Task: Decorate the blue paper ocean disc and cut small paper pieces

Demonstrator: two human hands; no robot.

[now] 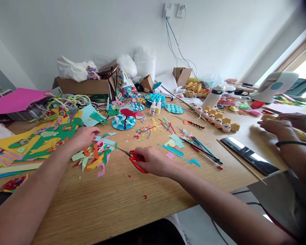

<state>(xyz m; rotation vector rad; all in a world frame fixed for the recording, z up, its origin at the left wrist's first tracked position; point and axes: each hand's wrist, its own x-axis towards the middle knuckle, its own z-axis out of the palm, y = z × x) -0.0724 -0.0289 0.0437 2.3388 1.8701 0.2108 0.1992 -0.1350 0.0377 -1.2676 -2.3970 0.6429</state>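
Observation:
My right hand (153, 161) grips red-handled scissors (136, 160), whose dark tips point left toward a small green scrap just above the table. Over the left end of a heap of colored paper scraps (94, 154) is my left hand (85, 136), its fingers curled together. What the left fingers hold, if anything, is hidden. Beyond that hand are green paper strips (98, 116) and a pale blue sheet (88, 114). A blue wave-patterned round craft (123, 121) with a red paper fish (128, 113) stands behind the scraps.
Two small glue bottles (153, 108) stand mid-table. Right of center lie pens (204, 151), blue paper offcuts (177, 150), a wooden stick (241, 161) and a phone (248, 154). Another person's hands (277, 126) work at the right. A cardboard box (84, 85) stands against the wall.

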